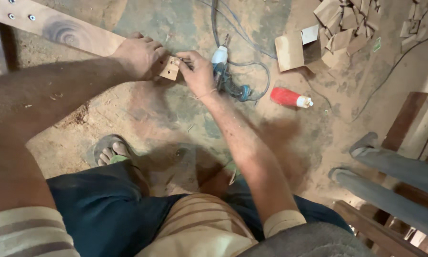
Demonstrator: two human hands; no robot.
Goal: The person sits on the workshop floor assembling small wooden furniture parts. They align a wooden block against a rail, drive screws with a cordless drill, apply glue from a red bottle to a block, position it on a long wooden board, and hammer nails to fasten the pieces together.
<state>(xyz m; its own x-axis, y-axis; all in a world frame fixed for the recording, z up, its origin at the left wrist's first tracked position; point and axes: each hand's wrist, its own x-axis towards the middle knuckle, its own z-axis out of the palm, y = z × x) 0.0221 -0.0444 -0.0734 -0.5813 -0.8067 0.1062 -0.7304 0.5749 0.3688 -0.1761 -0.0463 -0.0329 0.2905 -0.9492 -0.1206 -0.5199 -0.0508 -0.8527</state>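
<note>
Two hands work at one small wooden block at the end of one long plank — the block lies between the two sets of fingers, on the floor. The left hand presses flat on the plank's end, fingers together and touching the block's left edge. The right hand has its fingertips pinched together at the block's right edge, on something too small to make out.

Just beyond the right fingers lies one power drill with its cable looped beside it; further right, one red bottle on its side, then one open cardboard box and a heap of cardboard offcuts. Two screws show at the plank's far end.

One sandalled foot sits below the hands. Another person's two legs enter from the right. The floor is bare concrete — thick with sawdust.
</note>
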